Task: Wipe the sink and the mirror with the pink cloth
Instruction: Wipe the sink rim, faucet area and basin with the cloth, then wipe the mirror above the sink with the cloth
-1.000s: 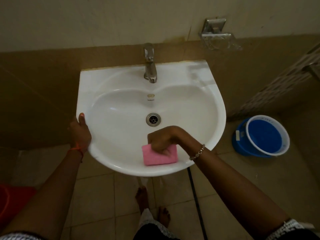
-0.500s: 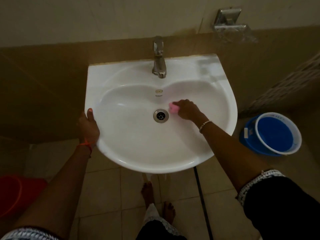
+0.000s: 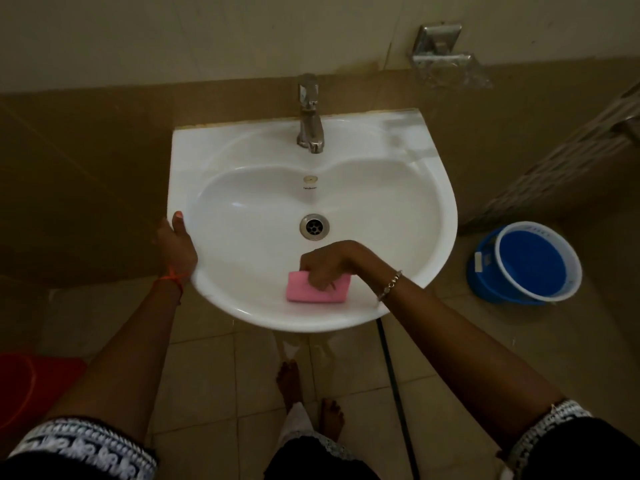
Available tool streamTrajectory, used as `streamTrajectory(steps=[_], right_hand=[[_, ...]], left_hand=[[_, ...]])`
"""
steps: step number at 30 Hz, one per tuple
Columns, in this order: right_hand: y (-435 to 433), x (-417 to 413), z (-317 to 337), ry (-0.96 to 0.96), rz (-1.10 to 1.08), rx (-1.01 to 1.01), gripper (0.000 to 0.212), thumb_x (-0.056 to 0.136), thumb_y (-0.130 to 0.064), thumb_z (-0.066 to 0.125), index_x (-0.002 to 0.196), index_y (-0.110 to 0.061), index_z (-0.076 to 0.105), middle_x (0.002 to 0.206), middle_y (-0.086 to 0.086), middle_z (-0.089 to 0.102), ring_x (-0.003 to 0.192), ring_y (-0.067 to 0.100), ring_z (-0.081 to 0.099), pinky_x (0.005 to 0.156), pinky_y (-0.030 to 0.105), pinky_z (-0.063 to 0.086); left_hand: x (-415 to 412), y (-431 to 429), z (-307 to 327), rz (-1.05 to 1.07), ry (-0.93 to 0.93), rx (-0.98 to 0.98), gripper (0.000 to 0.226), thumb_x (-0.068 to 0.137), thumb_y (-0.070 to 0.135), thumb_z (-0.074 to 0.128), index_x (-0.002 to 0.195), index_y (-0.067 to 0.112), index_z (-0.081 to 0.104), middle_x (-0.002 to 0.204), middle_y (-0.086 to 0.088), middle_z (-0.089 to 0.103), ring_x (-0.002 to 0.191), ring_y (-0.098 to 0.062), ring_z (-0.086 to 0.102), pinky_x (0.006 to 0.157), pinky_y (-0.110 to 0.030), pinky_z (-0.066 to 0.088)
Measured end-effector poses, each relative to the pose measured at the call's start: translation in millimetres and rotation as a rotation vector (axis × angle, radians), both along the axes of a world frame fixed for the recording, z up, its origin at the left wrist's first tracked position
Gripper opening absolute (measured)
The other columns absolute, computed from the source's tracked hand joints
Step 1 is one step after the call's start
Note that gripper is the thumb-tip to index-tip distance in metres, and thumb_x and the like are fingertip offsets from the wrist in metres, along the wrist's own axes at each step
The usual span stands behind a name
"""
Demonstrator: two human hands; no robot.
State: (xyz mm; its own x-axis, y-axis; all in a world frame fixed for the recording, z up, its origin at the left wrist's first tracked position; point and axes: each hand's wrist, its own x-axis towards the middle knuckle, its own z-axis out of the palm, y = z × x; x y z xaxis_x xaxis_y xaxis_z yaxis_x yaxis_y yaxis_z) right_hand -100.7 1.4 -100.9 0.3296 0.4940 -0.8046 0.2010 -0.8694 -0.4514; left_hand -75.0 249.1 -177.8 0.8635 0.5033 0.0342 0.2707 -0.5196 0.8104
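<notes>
So our right hand (image 3: 325, 265) has its fingers curled onto the pink cloth (image 3: 311, 295), which lies folded right under it on the sink (image 3: 242, 188)'s near inner slope, below the drain (image 3: 314, 226). Our left hand (image 3: 176, 244) grips the left rim.

Qty: 1 sink (image 3: 440, 202), 1 tap (image 3: 310, 123), 1 drain (image 3: 314, 226), 1 pink cloth (image 3: 303, 293). 2 grips: L grip (image 3: 176, 247), R grip (image 3: 329, 263). 2 bare feet (image 3: 289, 382), 1 bracelet (image 3: 391, 284), 1 blue bucket (image 3: 530, 265), 1 red tub (image 3: 20, 386), 1 soap dish (image 3: 446, 64), 1 blk hose (image 3: 391, 368).
</notes>
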Motion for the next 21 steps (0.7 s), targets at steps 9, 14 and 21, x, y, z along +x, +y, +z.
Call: streamTrajectory(steps=[9, 14, 21], right_hand=[[-33, -31, 50, 0.304, -0.298, 0.454, 0.029, 0.049, 0.007, 0.049, 0.069, -0.007, 0.064, 0.066, 0.000, 0.065, 0.071, 0.019, 0.060, 0.067, 0.029, 0.048], [-67, -33, 64, 0.232, -0.830, 0.705, 0.039, 0.057, 0.014, 0.045, 0.089, -0.005, 0.058, 0.090, 0.007, 0.058, 0.088, 0.021, 0.054, 0.074, 0.029, 0.047], [-62, -16, 121, 0.254, -1.170, 0.914, 0.045, 0.049, 0.008, 0.041, 0.087, -0.008, 0.058, 0.086, 0.006, 0.058, 0.085, 0.024, 0.052, 0.056, 0.025, 0.051]], left_hand=[[4, -4, 8, -0.011, 0.214, 0.095, 0.051, 0.099, 0.024, 0.033, 0.134, -0.013, 0.030, 0.141, -0.037, 0.032, 0.134, -0.046, 0.028, 0.114, -0.046, 0.020], [-13, -40, 48, -0.137, 0.120, 0.205, 0.056, 0.098, 0.023, 0.037, 0.138, -0.012, 0.023, 0.148, -0.032, 0.021, 0.141, -0.041, 0.013, 0.116, -0.039, 0.007], [-34, -117, 171, -0.405, 0.432, -0.845, 0.051, 0.092, 0.053, 0.034, 0.106, 0.010, 0.057, 0.102, -0.010, 0.064, 0.085, -0.024, 0.061, 0.073, -0.035, 0.049]])
